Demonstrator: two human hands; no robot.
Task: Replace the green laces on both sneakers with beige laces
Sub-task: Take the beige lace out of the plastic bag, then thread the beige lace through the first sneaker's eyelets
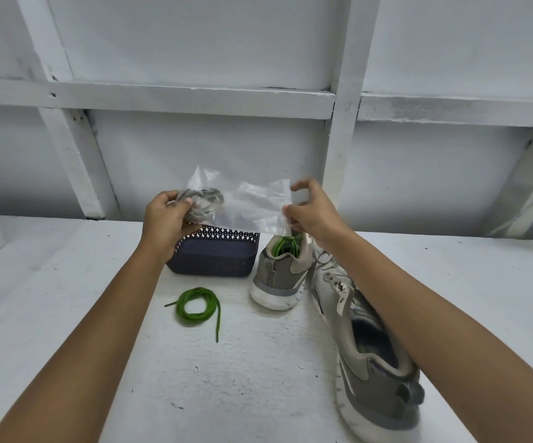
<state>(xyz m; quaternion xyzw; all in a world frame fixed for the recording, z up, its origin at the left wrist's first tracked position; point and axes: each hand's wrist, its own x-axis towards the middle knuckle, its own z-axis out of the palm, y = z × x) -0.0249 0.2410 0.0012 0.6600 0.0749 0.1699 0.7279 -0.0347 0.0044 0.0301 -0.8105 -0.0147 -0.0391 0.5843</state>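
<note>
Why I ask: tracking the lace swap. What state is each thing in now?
bag: clear, held up between both hands
beige laces: bundled in the bag's end
left hand: grips the beige laces through the bag
right hand: pinches the bag's edge
loose green lace: coiled on the table
far sneaker: upright, green lace still in
near sneaker: no green lace showing
basket: open, nothing seen inside

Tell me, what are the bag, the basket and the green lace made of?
Bag: thin clear plastic film, shiny; the wall shows through it and it crinkles. Basket: probably moulded plastic, dark blue-grey and dull; its wall has a neat pattern of holes. Green lace: seemingly woven cord, matte; it lies in a limp coil.
</note>
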